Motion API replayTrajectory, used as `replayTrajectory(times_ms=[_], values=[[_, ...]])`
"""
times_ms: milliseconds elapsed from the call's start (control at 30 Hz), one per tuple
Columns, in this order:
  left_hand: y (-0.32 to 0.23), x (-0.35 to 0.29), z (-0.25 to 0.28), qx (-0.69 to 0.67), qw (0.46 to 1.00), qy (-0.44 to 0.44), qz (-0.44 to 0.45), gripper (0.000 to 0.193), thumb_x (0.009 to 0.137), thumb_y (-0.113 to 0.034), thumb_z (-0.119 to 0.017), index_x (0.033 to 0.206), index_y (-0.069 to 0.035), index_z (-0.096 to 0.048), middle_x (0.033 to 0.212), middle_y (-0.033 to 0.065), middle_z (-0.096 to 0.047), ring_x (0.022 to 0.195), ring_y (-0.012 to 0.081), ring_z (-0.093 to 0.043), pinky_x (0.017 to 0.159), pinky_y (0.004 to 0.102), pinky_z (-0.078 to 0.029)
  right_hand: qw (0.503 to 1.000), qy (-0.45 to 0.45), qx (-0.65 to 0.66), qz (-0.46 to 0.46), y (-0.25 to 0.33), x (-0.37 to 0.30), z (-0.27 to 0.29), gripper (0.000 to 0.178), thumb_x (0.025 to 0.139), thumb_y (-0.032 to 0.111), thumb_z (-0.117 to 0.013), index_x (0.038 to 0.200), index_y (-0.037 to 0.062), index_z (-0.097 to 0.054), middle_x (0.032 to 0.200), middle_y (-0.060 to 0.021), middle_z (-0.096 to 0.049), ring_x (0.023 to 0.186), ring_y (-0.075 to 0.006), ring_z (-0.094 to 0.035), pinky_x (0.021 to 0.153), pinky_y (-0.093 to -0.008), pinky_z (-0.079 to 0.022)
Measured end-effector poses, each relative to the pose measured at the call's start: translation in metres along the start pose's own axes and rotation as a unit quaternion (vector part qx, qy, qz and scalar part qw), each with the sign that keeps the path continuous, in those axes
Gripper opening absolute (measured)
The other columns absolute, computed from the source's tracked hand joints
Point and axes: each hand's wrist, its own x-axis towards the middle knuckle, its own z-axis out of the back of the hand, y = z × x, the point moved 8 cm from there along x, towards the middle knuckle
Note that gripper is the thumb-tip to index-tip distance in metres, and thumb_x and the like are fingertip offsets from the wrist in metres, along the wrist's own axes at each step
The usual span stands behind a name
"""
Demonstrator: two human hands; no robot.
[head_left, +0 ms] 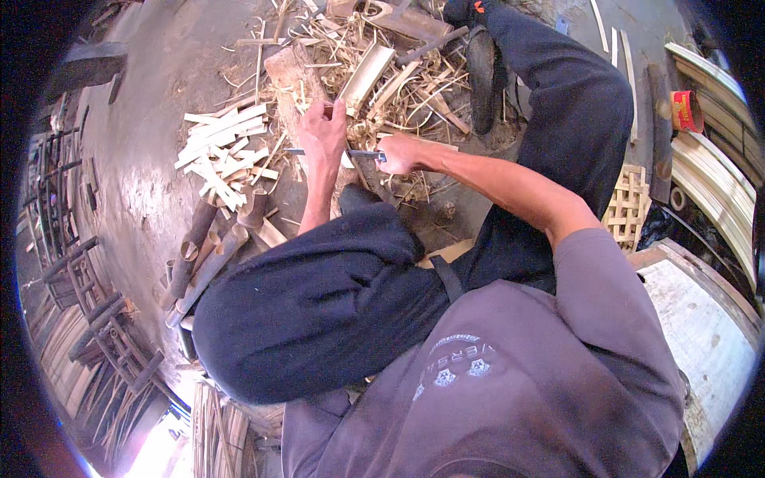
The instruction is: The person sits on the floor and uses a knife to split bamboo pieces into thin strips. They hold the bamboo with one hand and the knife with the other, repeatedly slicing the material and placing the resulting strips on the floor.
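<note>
My right hand (401,154) is closed round the handle of a knife, and its narrow dark blade (362,154) points left. The blade passes beneath my left wrist, and its tip shows on the far side. Ahead of the blade, my left hand (322,127) is closed with the fingers curled; what it holds is hidden. A short pale strip (347,160) shows beside the left wrist, next to the blade. Just beyond the left fingers lies a wide split bamboo piece (368,73). A worn wooden block (292,76) extends under and past the left hand.
Cut pale bamboo strips (227,147) are heaped to the left. Bamboo tubes (211,263) lie near my left knee. Shavings and scraps (430,88) cover the ground ahead. At right are a woven bamboo panel (625,203), a red tin (686,111) and long bamboo lengths (713,183).
</note>
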Motion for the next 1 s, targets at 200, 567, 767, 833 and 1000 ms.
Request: replayTrajectory(times_ms=[200, 567, 767, 833, 1000], values=[[-0.015, -0.015, 0.008, 0.001, 1.0, -0.022, -0.009, 0.026, 0.085, -0.019, -0.065, 0.074, 0.003, -0.06, 0.071, 0.0199, -0.063, 0.065, 0.0357, -0.062, 0.062, 0.0435, -0.047, 0.998, -0.052, -0.03, 0.036, 0.007, -0.017, 0.009, 0.027, 0.078, 0.023, -0.06, 0.093, 0.0015, -0.065, 0.081, -0.0244, -0.066, 0.078, -0.0405, -0.065, 0.074, -0.0481, -0.052], [0.059, 0.003, 0.043, -0.147, 0.98, -0.056, 0.118, 0.045, 0.092, -0.039, -0.06, 0.076, 0.002, -0.064, 0.068, 0.0091, -0.065, 0.061, 0.0103, -0.06, 0.056, 0.0291, -0.047, 0.978, -0.074, -0.16, 0.109, 0.024, 0.0, 0.02, 0.022, 0.087, 0.025, -0.056, 0.092, 0.003, -0.055, 0.075, -0.012, -0.06, 0.065, -0.0278, -0.063, 0.055, -0.0407, -0.056], [0.126, -0.034, 0.169, -0.151, 0.956, -0.145, 0.204, 0.038, 0.087, -0.016, -0.069, 0.119, 0.003, -0.059, 0.1, 0.0119, -0.068, 0.092, 0.0145, -0.062, 0.079, 0.0263, -0.05, 0.999, 0.006, -0.039, 0.01, 0.027, -0.035, -0.02, 0.021, 0.078, 0.02, -0.058, 0.093, 0.006, -0.064, 0.083, -0.0191, -0.067, 0.078, -0.0395, -0.065, 0.07, -0.049, -0.051], [0.141, -0.051, 0.203, -0.208, 0.932, -0.241, 0.173, 0.034, 0.09, -0.014, -0.065, 0.118, 0.004, -0.059, 0.104, 0.0143, -0.068, 0.096, 0.0158, -0.064, 0.083, 0.0266, -0.052, 1.0, 0.021, -0.005, 0.009, 0.027, -0.049, -0.031, 0.027, 0.078, 0.021, -0.058, 0.1, 0.0063, -0.064, 0.084, -0.0192, -0.067, 0.077, -0.0394, -0.065, 0.069, -0.0484, -0.051], [0.145, -0.078, 0.201, -0.249, 0.912, -0.253, 0.204, 0.024, 0.093, -0.011, -0.06, 0.11, 0.005, -0.06, 0.097, 0.0149, -0.07, 0.086, 0.0168, -0.067, 0.078, 0.0284, -0.054, 0.982, -0.075, 0.143, -0.098, 0.029, -0.069, -0.007, 0.051, 0.081, 0.023, -0.057, 0.13, 0.0088, -0.05, 0.078, -0.0205, -0.063, 0.072, -0.0348, -0.065, 0.068, -0.0454, -0.049]])
